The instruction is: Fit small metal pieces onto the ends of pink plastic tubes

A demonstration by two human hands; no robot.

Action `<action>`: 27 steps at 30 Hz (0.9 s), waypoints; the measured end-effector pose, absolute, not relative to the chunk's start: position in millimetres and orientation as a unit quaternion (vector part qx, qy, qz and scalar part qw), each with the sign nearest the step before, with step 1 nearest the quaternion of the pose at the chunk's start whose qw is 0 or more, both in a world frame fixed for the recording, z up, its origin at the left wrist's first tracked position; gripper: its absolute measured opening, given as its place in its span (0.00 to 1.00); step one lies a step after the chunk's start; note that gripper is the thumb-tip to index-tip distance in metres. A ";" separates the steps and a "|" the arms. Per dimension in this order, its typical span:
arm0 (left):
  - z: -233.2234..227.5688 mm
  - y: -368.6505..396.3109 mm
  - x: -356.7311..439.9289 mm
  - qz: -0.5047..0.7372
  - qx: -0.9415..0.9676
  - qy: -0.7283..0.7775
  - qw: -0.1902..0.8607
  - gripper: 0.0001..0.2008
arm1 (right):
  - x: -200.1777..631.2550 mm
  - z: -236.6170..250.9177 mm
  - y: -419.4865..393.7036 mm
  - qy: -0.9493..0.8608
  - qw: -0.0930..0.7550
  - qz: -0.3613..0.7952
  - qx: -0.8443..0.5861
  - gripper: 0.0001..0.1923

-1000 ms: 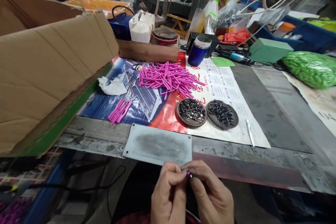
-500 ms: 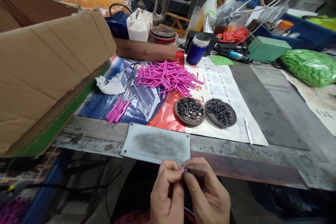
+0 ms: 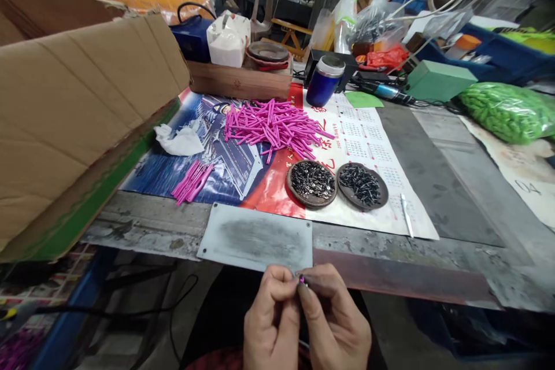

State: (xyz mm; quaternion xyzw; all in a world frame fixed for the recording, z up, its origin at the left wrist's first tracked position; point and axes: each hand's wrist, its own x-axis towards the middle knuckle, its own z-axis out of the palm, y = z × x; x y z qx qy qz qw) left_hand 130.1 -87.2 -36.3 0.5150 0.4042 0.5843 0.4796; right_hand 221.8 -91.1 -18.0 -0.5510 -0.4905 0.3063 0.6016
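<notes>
Head view shows the left hand point(image 3: 271, 324) and right hand point(image 3: 336, 324) still pinched tight together on one tiny pink plastic stick point(image 3: 301, 281), as they were a moment ago, only a bit lower. Just above them lies a flat grey metal plate point(image 3: 255, 237). Farther up sit two round dishes of small dark metal bits point(image 3: 337, 184) and a big pile of pink sticks point(image 3: 273, 124).

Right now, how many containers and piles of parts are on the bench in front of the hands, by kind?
Round dishes of small dark metal parts: 2
Heaps of pink tubes: 2, a large heap and a small bundle
Blue cup: 1
Grey metal plate: 1
Total: 6
</notes>
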 end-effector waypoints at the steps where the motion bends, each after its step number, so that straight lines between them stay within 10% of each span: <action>1: -36.2 -87.1 129.6 0.585 0.510 0.405 0.482 0.10 | 222.5 -19.0 -90.6 -0.505 0.596 0.297 -0.549 0.06; 27: -36.4 -99.2 139.2 0.588 0.478 0.423 0.497 0.08 | 250.0 -13.0 -82.2 -0.692 0.441 0.238 -0.520 0.18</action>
